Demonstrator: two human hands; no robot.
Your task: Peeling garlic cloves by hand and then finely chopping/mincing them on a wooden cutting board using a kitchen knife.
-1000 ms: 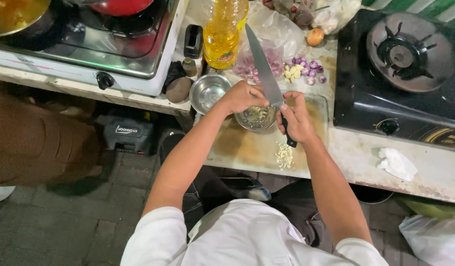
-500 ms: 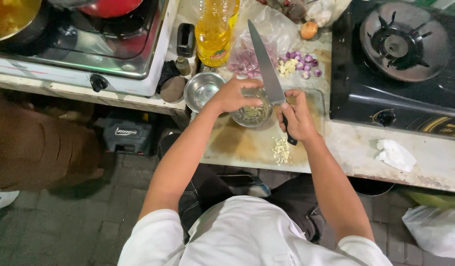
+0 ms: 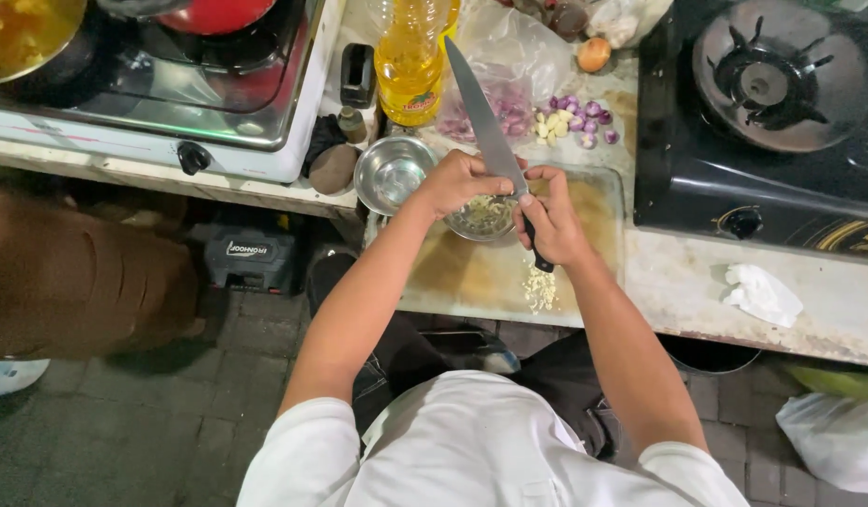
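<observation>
My right hand (image 3: 550, 220) grips the black handle of a large chef's knife (image 3: 483, 118), its blade pointing away and up over the board. My left hand (image 3: 462, 180) rests against the blade's side, above a small steel bowl (image 3: 481, 221) that holds chopped garlic. The bowl sits on a wooden cutting board (image 3: 472, 272). A small pile of chopped garlic (image 3: 540, 289) lies on the board near its front edge, just below my right hand.
An empty steel bowl (image 3: 390, 173) stands left of the board. Behind are an oil bottle (image 3: 411, 58), peeled garlic and small shallots (image 3: 575, 120), and a plastic bag. Gas stoves flank the board: silver (image 3: 171, 94) left, black (image 3: 772, 113) right. A crumpled tissue (image 3: 761, 293) lies on the counter.
Both hands, the knife and the small bowl keep the same arrangement; my left hand has shifted slightly along the blade. Only the view has drifted a little.
</observation>
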